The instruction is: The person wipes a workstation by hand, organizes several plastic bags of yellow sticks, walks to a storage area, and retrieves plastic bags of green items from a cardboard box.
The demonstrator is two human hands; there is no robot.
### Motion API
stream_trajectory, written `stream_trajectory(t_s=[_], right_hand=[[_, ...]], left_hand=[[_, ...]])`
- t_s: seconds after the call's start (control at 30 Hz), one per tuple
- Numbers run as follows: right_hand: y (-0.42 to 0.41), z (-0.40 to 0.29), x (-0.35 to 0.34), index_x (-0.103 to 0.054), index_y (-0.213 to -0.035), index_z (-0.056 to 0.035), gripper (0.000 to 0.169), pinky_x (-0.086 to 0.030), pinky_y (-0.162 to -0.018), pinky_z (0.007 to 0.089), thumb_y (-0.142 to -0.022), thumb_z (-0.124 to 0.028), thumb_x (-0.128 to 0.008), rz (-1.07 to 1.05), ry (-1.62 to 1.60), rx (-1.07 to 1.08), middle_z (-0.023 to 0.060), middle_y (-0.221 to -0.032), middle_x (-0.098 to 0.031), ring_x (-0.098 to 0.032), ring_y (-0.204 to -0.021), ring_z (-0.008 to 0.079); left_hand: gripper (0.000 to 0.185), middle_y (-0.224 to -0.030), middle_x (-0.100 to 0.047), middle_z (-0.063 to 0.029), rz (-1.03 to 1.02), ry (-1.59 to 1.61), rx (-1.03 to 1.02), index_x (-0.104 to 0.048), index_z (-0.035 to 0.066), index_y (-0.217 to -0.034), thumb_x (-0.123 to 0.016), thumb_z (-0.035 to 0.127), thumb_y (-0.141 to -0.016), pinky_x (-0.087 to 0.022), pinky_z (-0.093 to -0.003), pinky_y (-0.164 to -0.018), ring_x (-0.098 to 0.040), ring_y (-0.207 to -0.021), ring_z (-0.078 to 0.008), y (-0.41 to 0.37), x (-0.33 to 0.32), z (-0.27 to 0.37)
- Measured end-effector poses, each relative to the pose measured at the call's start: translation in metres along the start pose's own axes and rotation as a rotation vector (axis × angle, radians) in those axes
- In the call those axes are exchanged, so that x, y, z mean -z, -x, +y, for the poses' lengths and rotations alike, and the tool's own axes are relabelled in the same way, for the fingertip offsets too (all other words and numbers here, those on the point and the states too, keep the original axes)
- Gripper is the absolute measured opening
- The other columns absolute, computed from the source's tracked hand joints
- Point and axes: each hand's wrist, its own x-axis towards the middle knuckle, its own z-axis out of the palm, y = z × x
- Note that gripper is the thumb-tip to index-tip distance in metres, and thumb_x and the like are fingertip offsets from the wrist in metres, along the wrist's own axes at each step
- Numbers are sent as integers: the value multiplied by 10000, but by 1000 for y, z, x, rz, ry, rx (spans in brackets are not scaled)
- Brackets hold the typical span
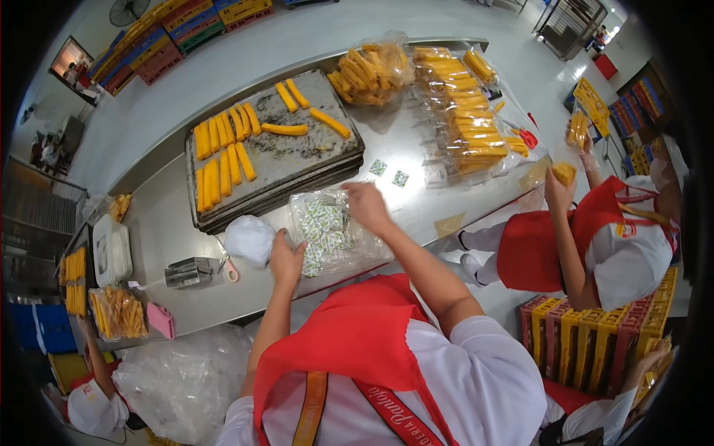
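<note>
A clear plastic bag (368, 242) of small green-and-white printed sachets (326, 223) lies at the table's near edge. At its left side is my left hand (287, 256), thumb apart from the fingers, between the bag and a round white bundle (249, 241). My right hand (365, 205) is blurred over the bag's upper right edge; whether it pinches a sachet cannot be made out. Two loose sachets (378, 167) lie beyond it on the steel. Behind the bag, a stack of dark baking trays (268, 189) bears yellow bread sticks (223, 128) in rows.
Packed bread sticks (474, 122) lie right on the steel table (390, 134), near a full bag (371, 72). Scissors (230, 270), a metal holder (189, 272) and a plastic tub (111, 248) are leftward. A co-worker in a red apron (530, 251) holds bread sticks at right.
</note>
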Motion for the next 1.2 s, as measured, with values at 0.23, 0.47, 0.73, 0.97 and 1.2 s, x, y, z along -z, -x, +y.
stream_trajectory(t_s=[0.23, 0.47, 0.73, 0.97, 1.2], right_hand=[[-29, 67, 72, -595, -913, -22, 207, -484, -753, 417, -731, -84, -517, 45, 778, 40, 194, -983, -534, -510, -933, 350], [-39, 69, 75, -589, -924, 5, 214, -504, -714, 387, -742, -42, -488, 63, 843, 123, 182, -910, -583, -560, -869, 324], [-46, 43, 67, -620, -1004, -50, 258, -461, -800, 369, -761, -121, -574, 1, 293, 118, 165, -915, -615, -570, -869, 329], [-74, 56, 65, -583, -1027, -72, 442, -463, -813, 392, -637, -216, -734, 7, 665, 48, 149, -1036, -559, -516, -986, 314], [-58, 63, 68, -566, -1023, 9, 493, -477, -745, 385, -636, -240, -743, 22, 209, -78, 186, -944, -616, -592, -853, 341]], left_hand=[[676, -1130, -479, -203, -148, -221, -163, -390, 21, -1216, -721, 215, -659, -438, -419, -801, -523, -976, -367, 19, 30, 15], [712, -1138, -488, -208, -237, -143, -199, -383, 19, -1225, -726, 66, -602, -433, -377, -830, -530, -980, -347, 26, 4, 18], [674, -1081, -458, -177, -22, -13, -350, -402, 22, -1205, -726, 121, -623, -425, -402, -812, -492, -952, -341, 30, -11, 39], [707, -1147, -406, -176, -38, -134, -248, -407, 31, -1205, -752, 160, -601, -369, -406, -884, -398, -1069, -351, 38, -13, 30], [809, -1263, -371, -182, 92, -228, -130, -361, 1, -1246, -772, 217, -584, -296, -453, -937, -350, -1142, -343, 43, -14, 30]])
